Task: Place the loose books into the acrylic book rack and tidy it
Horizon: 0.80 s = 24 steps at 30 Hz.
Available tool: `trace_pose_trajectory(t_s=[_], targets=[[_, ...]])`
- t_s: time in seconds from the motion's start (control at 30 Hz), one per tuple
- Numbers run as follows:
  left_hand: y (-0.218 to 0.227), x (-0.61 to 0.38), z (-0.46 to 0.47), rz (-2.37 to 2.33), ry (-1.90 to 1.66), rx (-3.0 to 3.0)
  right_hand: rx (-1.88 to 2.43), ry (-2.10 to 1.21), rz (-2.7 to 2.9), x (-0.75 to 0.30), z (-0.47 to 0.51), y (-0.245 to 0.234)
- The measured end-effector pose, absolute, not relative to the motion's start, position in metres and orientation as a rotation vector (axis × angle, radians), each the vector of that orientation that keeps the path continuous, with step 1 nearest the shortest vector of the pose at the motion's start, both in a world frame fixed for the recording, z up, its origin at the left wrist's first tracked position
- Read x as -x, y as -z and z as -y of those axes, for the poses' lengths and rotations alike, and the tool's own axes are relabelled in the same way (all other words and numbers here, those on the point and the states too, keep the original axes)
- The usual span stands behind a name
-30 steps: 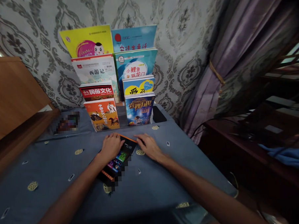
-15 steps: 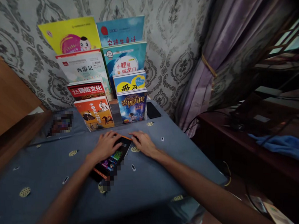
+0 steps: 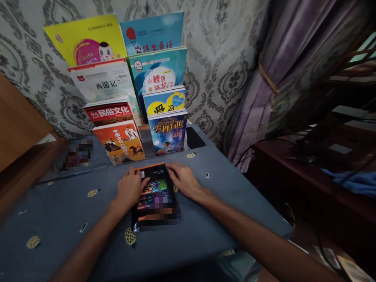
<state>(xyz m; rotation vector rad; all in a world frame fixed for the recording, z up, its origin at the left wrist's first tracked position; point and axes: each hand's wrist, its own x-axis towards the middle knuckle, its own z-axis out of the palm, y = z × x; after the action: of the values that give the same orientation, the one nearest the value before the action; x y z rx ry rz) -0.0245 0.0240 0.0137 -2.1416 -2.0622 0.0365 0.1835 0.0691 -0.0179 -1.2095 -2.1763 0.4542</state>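
A black book (image 3: 156, 196) with small coloured pictures and an orange top edge lies on the blue-grey tablecloth; part of its cover is blurred out. My left hand (image 3: 129, 187) grips its left edge, with the thumb over the cover. At the upper right corner, the fingers of my right hand (image 3: 184, 182) are bent against the book's edge. Just beyond it stands a tiered rack of upright books, with an orange book (image 3: 119, 142) front left and a dark blue book (image 3: 169, 133) front right.
A dark flat phone-like slab (image 3: 195, 137) lies right of the rack. Farther left is a blurred-out item (image 3: 77, 155) near a wooden board (image 3: 15, 119). A patterned wall rises behind, with a purple curtain (image 3: 251, 101) and a dark red cabinet (image 3: 279, 170) at right.
The black book has turned from a slant to nearly straight, its lower end swinging to the right. My right hand has come against its edge, and both hands stay close to it.
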Motion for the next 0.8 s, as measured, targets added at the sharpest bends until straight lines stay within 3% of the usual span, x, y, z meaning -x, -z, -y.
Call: trace_pose_trajectory(t_s=[0.37, 0.8], targets=[[-0.008, 0.027, -0.028, 1.945, 0.044, 2.192, 1.213, -0.571, 2.125, -0.185, -0.074, 0.02], [0.021, 0.025, -0.073, 1.469, 0.485, 2.729, 1.074, -0.638, 2.112, -0.189, -0.091, 0.037]])
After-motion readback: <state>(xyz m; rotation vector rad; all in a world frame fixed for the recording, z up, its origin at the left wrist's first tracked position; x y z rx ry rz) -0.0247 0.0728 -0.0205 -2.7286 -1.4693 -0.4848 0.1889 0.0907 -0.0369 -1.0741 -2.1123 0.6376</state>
